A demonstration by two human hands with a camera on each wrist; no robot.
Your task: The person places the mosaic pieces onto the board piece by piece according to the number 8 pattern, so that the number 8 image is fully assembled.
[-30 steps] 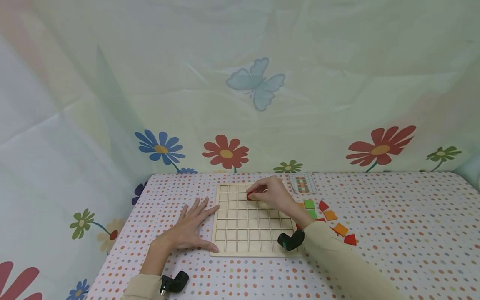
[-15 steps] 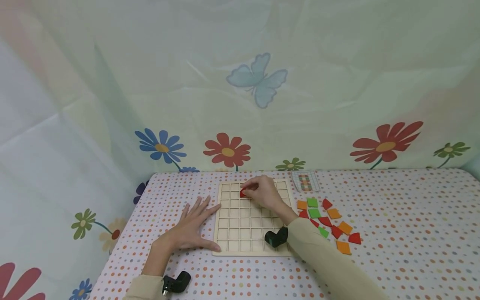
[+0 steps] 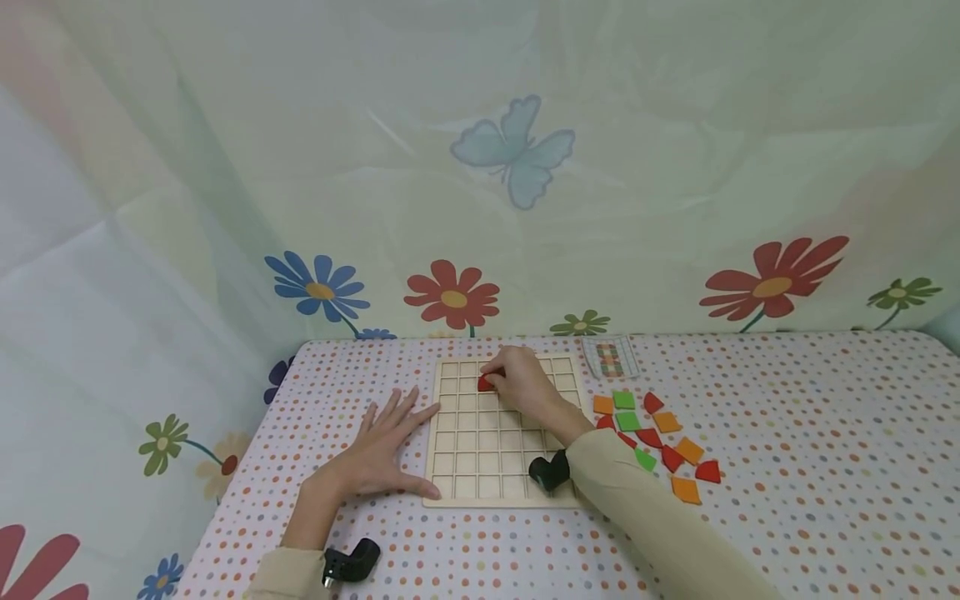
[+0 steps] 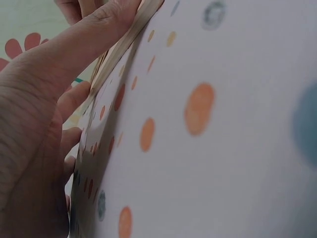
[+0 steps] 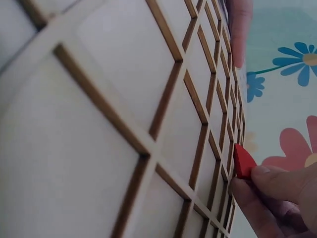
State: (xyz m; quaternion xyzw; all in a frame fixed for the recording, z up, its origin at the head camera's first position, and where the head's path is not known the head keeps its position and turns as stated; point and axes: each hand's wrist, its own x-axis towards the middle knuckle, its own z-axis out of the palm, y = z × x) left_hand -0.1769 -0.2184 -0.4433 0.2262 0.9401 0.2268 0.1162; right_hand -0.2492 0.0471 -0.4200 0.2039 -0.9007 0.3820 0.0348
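A wooden grid board with square cells lies on the dotted table. My right hand is over its far part and pinches a red quarter-round tile between thumb and fingers. In the right wrist view the red tile is right at the grid's ridges, its far end hidden by the thumb. My left hand rests spread at the board's left side, thumb and forefinger touching its edge. The left wrist view shows the left thumb along the wooden edge.
Right of the board lie loose tiles: several red quarter-rounds, several orange squares and green squares. A pattern card lies at the back, beyond the tiles. A flowered cloth hangs behind the table.
My right hand has moved slightly left over the board with the red tile, and more of the tile shows. The left hand stays at the board's edge.
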